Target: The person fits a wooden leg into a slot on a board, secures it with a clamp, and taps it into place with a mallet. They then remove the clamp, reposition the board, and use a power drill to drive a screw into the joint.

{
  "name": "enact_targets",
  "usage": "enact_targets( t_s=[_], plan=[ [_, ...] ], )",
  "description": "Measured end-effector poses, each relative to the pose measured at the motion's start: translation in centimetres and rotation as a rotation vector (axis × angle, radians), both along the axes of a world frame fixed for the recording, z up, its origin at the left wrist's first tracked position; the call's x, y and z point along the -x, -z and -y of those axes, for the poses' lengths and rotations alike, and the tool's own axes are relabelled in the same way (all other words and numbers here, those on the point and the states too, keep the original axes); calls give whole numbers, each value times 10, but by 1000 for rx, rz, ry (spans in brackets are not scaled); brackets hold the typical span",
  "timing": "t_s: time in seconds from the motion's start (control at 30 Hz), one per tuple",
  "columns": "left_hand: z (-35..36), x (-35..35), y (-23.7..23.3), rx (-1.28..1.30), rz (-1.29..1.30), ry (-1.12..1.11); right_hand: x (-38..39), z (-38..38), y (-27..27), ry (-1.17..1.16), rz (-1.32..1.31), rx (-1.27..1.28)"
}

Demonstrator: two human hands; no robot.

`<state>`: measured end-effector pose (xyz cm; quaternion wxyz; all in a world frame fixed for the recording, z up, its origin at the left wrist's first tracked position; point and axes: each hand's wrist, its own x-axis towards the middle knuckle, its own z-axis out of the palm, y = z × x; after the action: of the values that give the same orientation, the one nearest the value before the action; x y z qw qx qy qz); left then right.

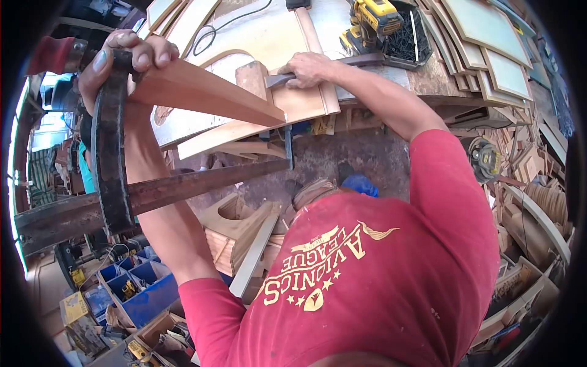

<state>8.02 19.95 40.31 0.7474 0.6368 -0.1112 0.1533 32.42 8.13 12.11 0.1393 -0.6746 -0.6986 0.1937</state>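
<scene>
My left hand (125, 61) is closed round the upper end of a long wooden piece (205, 92) and the dark metal jaw (111, 144) of a bar clamp. The piece slants down to the bench edge. The clamp's rusty bar (208, 181) runs below it, with its smaller jaw (288, 147) at the piece's lower end. A red handle (52, 56) sticks out beside my left hand. My right hand (306, 70) is closed on a dark metal bar (364, 59), beside a small wooden block (254, 79) on the bench.
On the bench (394, 76) are a yellow drill (376, 17) and a black tray of screws (408, 40). Framed panels (489, 33) are stacked at the right. Wood offcuts (235, 226) and a blue divided bin (137, 290) lie below left. A machine (483, 158) stands at the right.
</scene>
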Motion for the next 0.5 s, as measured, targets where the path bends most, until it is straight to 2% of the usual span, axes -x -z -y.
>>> enact_targets(
  t_s=[0.13, 0.23, 0.33, 0.4, 0.47, 0.5],
  plan=[
    [-2, -1, 0, -18, 18, 19, -2, 1, 22, 143, -68, -239],
    [-4, -4, 2, -22, 25, 54, 12, 24, 18, 347, -244, -277],
    [-4, -4, 1, -39, 36, 80, 36, 74, -7, 524, -413, -299],
    [-6, -6, 1, -67, 40, 107, 48, 105, 4, 607, -450, -343],
    [-8, -9, 0, -80, 34, 141, 63, 141, 23, 707, -512, -480],
    [-10, -11, -2, -90, 30, 163, 72, 157, 36, 744, -447, -604]
  ],
)
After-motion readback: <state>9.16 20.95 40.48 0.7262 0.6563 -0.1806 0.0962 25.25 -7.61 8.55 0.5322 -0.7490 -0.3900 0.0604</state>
